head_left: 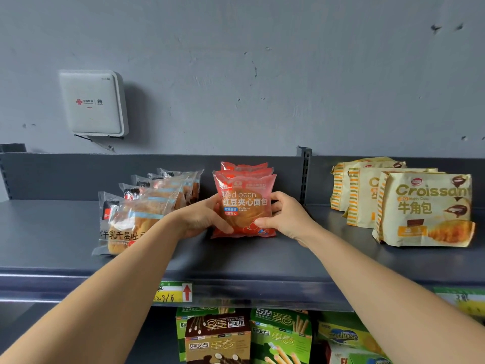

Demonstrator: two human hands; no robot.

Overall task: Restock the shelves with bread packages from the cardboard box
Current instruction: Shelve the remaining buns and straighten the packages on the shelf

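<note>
Standing between left hand (202,219) and right hand (283,216): red bean bread (245,203).

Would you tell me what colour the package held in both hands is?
The red bean bread package is orange-red with white lettering, best seen in the head view.

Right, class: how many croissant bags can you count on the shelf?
3, lined up at the right end of the shelf: front bag, middle bag behind it, rear bag furthest back. Others may be hidden behind them.
</note>
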